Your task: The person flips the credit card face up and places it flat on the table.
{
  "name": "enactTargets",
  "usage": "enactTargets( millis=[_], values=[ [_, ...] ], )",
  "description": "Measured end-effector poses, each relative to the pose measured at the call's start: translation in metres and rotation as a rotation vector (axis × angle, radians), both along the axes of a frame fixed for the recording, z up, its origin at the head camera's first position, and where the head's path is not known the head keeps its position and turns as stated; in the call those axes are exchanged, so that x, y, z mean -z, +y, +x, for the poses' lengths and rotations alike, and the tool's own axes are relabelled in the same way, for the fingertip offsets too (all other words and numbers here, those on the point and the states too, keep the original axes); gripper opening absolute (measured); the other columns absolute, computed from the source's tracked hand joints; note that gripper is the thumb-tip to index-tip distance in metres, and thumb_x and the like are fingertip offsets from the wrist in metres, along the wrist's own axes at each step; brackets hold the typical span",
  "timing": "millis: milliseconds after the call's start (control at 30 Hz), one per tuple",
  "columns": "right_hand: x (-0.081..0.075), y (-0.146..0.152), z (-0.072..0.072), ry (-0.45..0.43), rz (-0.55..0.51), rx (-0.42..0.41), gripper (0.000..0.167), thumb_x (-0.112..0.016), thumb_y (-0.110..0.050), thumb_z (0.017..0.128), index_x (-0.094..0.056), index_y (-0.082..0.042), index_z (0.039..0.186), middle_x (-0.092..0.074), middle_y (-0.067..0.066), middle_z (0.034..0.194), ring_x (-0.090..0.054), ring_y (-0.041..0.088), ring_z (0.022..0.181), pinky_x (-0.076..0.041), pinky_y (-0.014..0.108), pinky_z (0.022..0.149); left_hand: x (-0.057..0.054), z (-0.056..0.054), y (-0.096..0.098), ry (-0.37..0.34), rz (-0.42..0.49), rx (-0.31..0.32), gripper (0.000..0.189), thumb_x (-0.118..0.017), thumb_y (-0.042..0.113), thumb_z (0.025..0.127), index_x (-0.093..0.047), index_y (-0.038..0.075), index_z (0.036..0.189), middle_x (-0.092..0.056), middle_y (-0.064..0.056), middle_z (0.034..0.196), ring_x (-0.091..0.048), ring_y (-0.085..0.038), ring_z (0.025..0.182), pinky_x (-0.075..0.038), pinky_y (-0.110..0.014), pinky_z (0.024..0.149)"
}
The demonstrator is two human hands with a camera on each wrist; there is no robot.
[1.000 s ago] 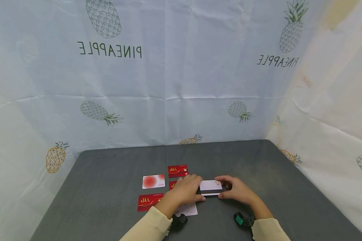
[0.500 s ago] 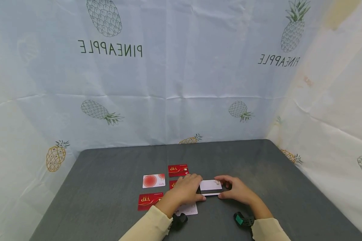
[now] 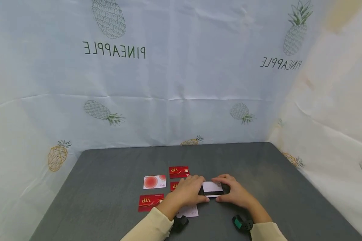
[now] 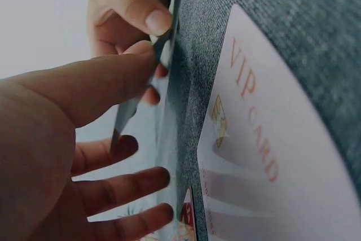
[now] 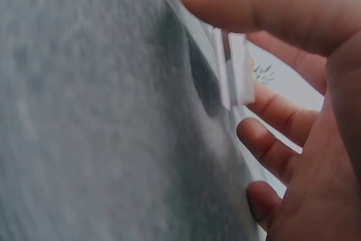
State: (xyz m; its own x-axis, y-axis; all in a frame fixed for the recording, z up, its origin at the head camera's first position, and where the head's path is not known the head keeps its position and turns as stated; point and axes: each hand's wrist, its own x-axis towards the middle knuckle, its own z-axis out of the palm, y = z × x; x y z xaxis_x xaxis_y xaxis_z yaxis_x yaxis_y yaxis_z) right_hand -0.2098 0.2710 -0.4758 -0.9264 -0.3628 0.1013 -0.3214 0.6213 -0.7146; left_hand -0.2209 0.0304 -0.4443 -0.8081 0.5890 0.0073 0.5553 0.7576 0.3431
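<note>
Between the two hands is a white card [image 3: 212, 188] with a black stripe, tilted in the left wrist view. My left hand [image 3: 187, 191] pinches its left end between thumb and fingers; the other fingers spread loosely. At the opposite end my right hand [image 3: 237, 193] holds the card by its near and far edges, thumb nearest me. The right wrist view shows white card edges [image 5: 231, 71] inside that grip, raised over a shadow. Whether it is one card or several cannot be told. Below my left hand lies a white VIP card [image 4: 242, 128], partly covered by it in the head view.
Left of the hands lie a red VIP card [image 3: 179, 171] at the back, a second red card [image 3: 174, 185] partly hidden, a third red card [image 3: 150, 202] nearer me, and a white card with a red circle [image 3: 155, 181]. Dark grey cloth covers the table [image 3: 117, 187].
My right hand has slid slightly left over the striped card, closer to the left hand. The left hand has barely moved, and the head view has shifted a little.
</note>
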Motion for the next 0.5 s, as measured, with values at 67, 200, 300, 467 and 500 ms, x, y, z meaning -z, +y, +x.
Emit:
enactTargets(
  millis=[67, 200, 300, 467, 500],
  values=[
    [0.002, -0.001, 0.002, 0.033, -0.011, -0.015, 0.063, -0.084, -0.034, 0.076, -0.061, -0.024, 0.133, -0.051, 0.0, 0.13, -0.044, 0.022, 0.119, -0.041, 0.048, 0.095, 0.0, 0.001, 0.001, 0.012, 0.006, 0.01, 0.063, -0.076, 0.055, 0.078, -0.057, 0.021, 0.128, -0.062, 0.002, 0.122, -0.056, -0.019, 0.11, -0.045, -0.049, 0.097],
    [0.005, -0.006, 0.006, 0.091, -0.015, -0.014, 0.063, -0.084, -0.035, 0.076, -0.06, -0.027, 0.134, -0.054, -0.003, 0.128, -0.046, 0.014, 0.118, -0.043, 0.041, 0.095, -0.001, 0.002, 0.002, 0.047, 0.019, 0.03, 0.066, -0.074, 0.059, 0.078, -0.056, 0.022, 0.13, -0.061, 0.003, 0.127, -0.057, -0.017, 0.113, -0.046, -0.047, 0.097],
    [0.004, -0.009, 0.007, 0.143, -0.005, -0.001, 0.062, -0.083, -0.038, 0.077, -0.06, -0.03, 0.134, -0.055, -0.007, 0.126, -0.045, 0.011, 0.117, -0.043, 0.041, 0.095, -0.002, 0.002, 0.002, 0.065, 0.042, 0.042, 0.067, -0.072, 0.061, 0.079, -0.056, 0.023, 0.131, -0.062, 0.004, 0.127, -0.057, -0.016, 0.113, -0.047, -0.046, 0.096],
    [0.0, -0.014, 0.006, 0.172, -0.003, 0.021, 0.059, -0.083, -0.041, 0.077, -0.061, -0.033, 0.131, -0.054, -0.008, 0.126, -0.042, 0.016, 0.12, -0.041, 0.05, 0.095, -0.003, 0.001, 0.0, 0.057, 0.07, 0.041, 0.069, -0.07, 0.064, 0.079, -0.055, 0.024, 0.134, -0.061, 0.005, 0.128, -0.057, -0.016, 0.116, -0.046, -0.048, 0.099],
    [-0.001, -0.015, 0.006, 0.169, -0.004, 0.023, 0.059, -0.083, -0.041, 0.077, -0.061, -0.033, 0.131, -0.054, -0.008, 0.126, -0.042, 0.016, 0.119, -0.041, 0.051, 0.095, -0.003, 0.001, 0.0, 0.056, 0.074, 0.04, 0.069, -0.07, 0.064, 0.079, -0.055, 0.024, 0.134, -0.061, 0.005, 0.128, -0.057, -0.016, 0.116, -0.046, -0.048, 0.099]
  ],
)
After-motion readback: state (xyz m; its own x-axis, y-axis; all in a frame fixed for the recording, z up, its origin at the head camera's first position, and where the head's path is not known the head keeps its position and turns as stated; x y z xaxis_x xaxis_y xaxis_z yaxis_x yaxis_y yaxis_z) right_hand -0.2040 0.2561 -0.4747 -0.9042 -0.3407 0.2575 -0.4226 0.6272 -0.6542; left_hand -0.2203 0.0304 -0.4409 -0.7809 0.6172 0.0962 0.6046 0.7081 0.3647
